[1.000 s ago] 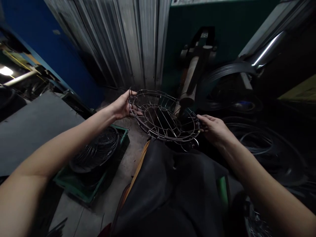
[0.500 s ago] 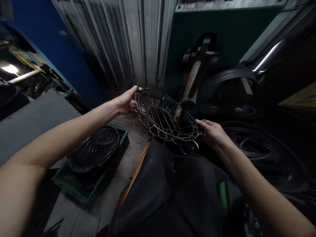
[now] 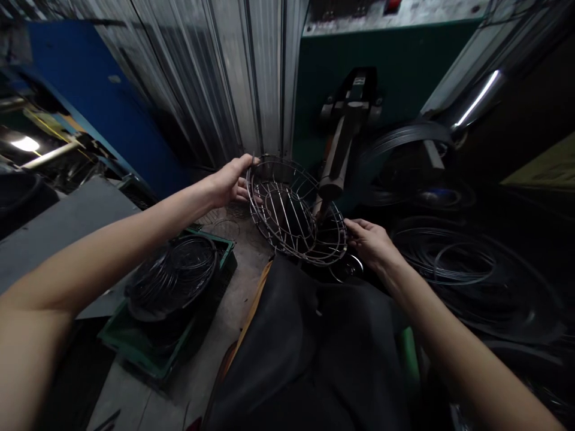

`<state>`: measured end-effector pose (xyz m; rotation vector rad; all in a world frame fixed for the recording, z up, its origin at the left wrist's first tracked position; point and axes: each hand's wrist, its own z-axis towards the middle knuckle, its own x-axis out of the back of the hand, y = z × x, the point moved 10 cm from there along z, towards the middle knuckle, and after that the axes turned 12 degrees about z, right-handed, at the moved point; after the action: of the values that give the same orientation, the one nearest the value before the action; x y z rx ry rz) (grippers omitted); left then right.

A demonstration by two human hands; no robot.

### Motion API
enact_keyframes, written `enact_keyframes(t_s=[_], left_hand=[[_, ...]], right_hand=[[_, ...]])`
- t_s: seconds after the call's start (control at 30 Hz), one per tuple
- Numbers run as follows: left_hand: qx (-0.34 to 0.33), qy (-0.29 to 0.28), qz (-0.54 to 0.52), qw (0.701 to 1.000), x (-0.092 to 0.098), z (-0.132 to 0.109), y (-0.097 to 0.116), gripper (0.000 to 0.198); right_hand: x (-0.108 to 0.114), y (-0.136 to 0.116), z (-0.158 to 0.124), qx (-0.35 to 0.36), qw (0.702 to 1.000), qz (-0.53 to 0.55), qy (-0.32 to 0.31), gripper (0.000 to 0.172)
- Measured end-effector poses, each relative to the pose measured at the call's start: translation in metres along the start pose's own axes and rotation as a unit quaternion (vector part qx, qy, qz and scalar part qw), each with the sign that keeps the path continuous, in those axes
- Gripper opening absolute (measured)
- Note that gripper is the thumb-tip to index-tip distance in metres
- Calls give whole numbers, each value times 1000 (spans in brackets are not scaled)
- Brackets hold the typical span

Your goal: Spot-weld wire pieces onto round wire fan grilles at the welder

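A round wire basket [image 3: 287, 251] is held up in front of me, tilted, its bars forming rings joined by cross wires. My left hand [image 3: 236, 182] grips its left rim, thumb on top and fingers below. On the opposite side, my right hand [image 3: 371, 239] pinches the right rim between thumb and fingers. Just behind the basket stands a thick metal post [image 3: 339, 155] of a machine, its lower end partly covered by the wires. Dark cloth [image 3: 309, 341] lies over my lap below the basket.
At the left, a green crate [image 3: 166, 365] holds coiled black wire [image 3: 179, 275]. A grey panel [image 3: 72, 233] stands behind it. More wire coils [image 3: 462, 263] lie at the right. The green machine [image 3: 413, 66] and a corrugated metal wall [image 3: 224, 78] rise ahead.
The basket has turned and tilted so that its ringed bottom shows more openly. My right hand has shifted slightly left with it, and the view has moved a little.
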<state>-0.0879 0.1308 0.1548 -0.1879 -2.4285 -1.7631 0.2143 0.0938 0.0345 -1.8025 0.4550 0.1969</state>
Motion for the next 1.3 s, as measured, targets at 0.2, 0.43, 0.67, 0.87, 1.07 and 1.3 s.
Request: enact_keyframes(t_s=[0.2, 0.43, 0.67, 0.87, 1.07, 1.3], left_hand=[[-35, -1, -2, 999, -4, 9, 15, 47], [-79, 20, 19, 997, -3, 3, 21, 48], [-118, 50, 40, 991, -6, -11, 14, 48], [-109, 60, 20, 992, -4, -19, -11, 44], [-105, 47, -25, 993, -3, -25, -32, 51], [-110, 41, -55, 992, -7, -30, -56, 58]], right_hand=[[0, -4, 18, 32, 999, 18, 13, 38], [-1, -19, 34, 76, 997, 3, 18, 39], [2, -35, 43, 109, 993, -4, 36, 35], [10, -23, 27, 117, 991, -58, -41, 34], [9, -4, 5, 143, 983, -76, -86, 38], [7, 6, 11, 152, 988, -15, -17, 35]])
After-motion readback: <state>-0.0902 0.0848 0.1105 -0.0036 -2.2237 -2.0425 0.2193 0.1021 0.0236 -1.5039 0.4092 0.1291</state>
